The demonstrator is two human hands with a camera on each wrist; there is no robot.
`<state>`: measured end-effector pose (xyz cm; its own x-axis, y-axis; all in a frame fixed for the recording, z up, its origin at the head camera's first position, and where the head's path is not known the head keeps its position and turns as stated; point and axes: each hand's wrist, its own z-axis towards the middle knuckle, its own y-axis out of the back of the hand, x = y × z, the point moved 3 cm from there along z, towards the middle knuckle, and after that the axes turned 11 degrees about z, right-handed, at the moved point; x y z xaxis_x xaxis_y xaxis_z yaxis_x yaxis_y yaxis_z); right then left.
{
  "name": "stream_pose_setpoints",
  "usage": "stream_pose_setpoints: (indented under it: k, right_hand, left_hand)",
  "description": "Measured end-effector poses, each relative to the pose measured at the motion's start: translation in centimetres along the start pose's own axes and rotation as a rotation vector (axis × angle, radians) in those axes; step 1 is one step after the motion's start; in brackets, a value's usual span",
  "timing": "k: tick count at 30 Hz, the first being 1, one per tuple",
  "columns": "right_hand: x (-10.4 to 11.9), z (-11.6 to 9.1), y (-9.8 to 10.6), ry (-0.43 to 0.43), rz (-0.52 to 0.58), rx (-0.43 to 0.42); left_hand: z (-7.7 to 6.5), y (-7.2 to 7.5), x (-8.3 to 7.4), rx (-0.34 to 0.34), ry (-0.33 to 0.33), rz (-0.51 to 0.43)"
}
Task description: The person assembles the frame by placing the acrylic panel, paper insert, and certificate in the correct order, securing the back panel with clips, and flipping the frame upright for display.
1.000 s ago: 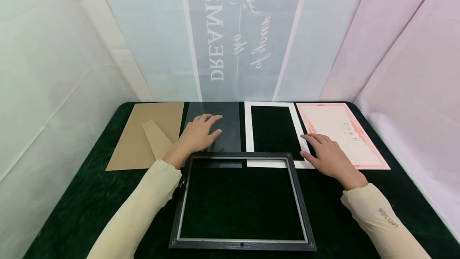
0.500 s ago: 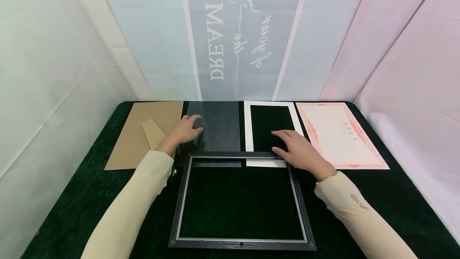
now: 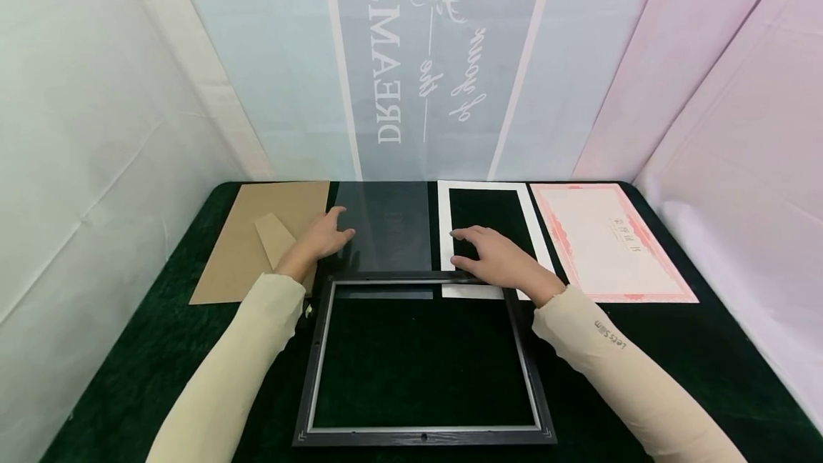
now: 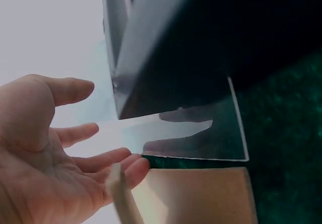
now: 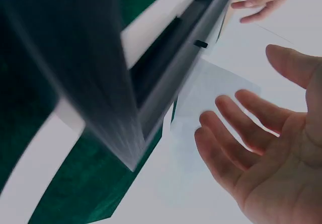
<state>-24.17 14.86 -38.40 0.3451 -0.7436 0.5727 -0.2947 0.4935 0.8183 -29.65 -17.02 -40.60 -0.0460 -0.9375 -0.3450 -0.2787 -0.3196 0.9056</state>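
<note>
A dark grey picture frame (image 3: 360, 439), an open rectangle with a pale inner lip, is in front of me in the head view, its far bar overlapping a clear sheet (image 3: 386, 227) and a white mat (image 3: 446, 234). My left hand (image 3: 321, 234) holds nothing, fingers spread over the edge between the brown backing board (image 3: 225, 263) and the clear sheet. With fingers extended and nothing in them, my right hand (image 3: 498, 257) is over the mat's window, its heel at the frame's far right corner. Both wrist views show empty palms beside the frame's corners.
A pink-bordered certificate (image 3: 604, 241) lies at the right of the row. The backing board carries a stand flap (image 3: 273, 234). Dark green cloth (image 3: 128, 377) covers the table, and a printed curtain (image 3: 437, 91) hangs behind its far edge.
My right hand has moved left from beside the certificate to the mat's window. My left hand has drawn back left from over the clear sheet. The frame has shifted slightly left.
</note>
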Motion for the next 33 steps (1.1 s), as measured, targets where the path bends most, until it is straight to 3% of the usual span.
stream_pose_setpoints:
  k: [5,11,18,23,27,33]
  right_hand:
    - [0.0,1.0,-0.3,-0.010,0.061,0.049]
    - [0.5,3.0,-1.7,-0.113,0.224,0.089]
    - [0.5,4.7,-2.5,-0.249,0.350,0.064]
    - [0.3,5.3,-3.2,-0.311,0.510,0.069]
    - [0.4,5.4,-3.6,-0.353,0.618,0.027]
    - [0.5,5.1,-4.0,-0.367,0.678,-0.018]
  left_hand:
    - [0.0,-0.1,0.3,-0.012,0.012,-0.025]
    - [0.1,-0.1,0.7,-0.025,0.016,-0.074]
    - [0.3,-0.2,1.0,-0.038,0.034,-0.112]
    - [0.3,-0.1,1.2,-0.045,0.062,-0.175]
    - [0.3,-0.2,1.3,-0.052,0.074,-0.207]
    - [0.1,-0.1,1.2,-0.072,0.085,-0.247]
